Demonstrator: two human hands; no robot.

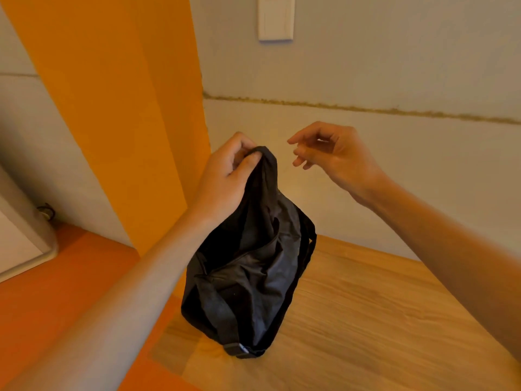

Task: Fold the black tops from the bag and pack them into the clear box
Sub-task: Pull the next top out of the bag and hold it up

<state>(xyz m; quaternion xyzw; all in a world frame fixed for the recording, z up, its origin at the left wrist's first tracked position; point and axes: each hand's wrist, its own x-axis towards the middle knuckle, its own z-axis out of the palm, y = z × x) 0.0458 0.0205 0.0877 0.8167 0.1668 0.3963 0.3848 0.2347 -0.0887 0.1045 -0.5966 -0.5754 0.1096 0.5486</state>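
A black fabric bag with a strap stands on the wooden table, its mouth open toward me. A black top rises out of the bag, pulled up into a narrow peak. My left hand pinches the top's upper end between thumb and fingers. My right hand hovers just right of that peak with its fingers loosely curled and apart, holding nothing. The clear box is not in view.
A pale wall stands close behind the table, with a white switch plate high up. An orange panel runs down the left, above an orange surface. A grey-white object sits at the far left edge.
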